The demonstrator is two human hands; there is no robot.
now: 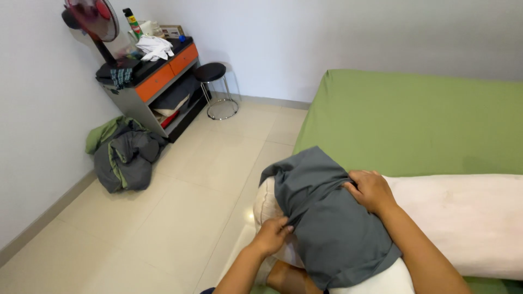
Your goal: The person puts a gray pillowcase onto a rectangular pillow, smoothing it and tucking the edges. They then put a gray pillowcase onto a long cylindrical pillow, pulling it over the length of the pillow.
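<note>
While we kneel at the bed (pixel 414 120), the long white bolster (pixel 468 218) runs rightward from both grips, its near end capped by the grey cover (pixel 327 218). Our left hand (pixel 271 235) pinches the cover's edge at the bolster's tip; our right hand (pixel 371 190) grasps bunched cloth further along, on top, closer to the uncovered length.

Left hand (pixel 271 234) pinched shut, right hand (pixel 370 190) curled and gripping, forearms extended forward
</note>
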